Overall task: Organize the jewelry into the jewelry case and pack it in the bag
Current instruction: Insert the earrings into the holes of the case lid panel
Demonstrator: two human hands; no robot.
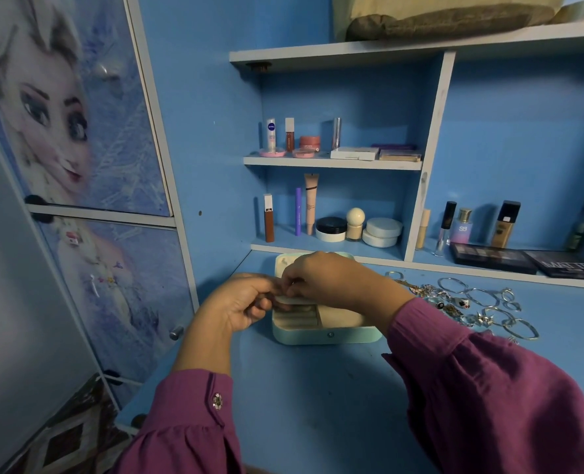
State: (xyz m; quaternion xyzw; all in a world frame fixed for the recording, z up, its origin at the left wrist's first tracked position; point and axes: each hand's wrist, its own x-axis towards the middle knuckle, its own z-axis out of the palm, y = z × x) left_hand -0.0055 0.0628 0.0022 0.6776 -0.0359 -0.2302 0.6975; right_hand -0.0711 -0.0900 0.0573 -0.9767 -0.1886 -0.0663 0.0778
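While the open case [324, 331] sits mid-bench [317, 405], both hands meet over its left rear corner, left hand [239, 302] and right hand [331, 278] curled, fingertips pinching something too small to tell, jewelry [468, 302] heaped just right of it.

My left hand [241, 302] sat low and to the left, palm turned inward, fingers curled. My right hand [331, 280] reached across in front of me, back of the hand up, its fingertips bent down to meet those of the left. Whether either grip pinched anything I could not tell. Both forearms wore purple sleeves [482, 378].
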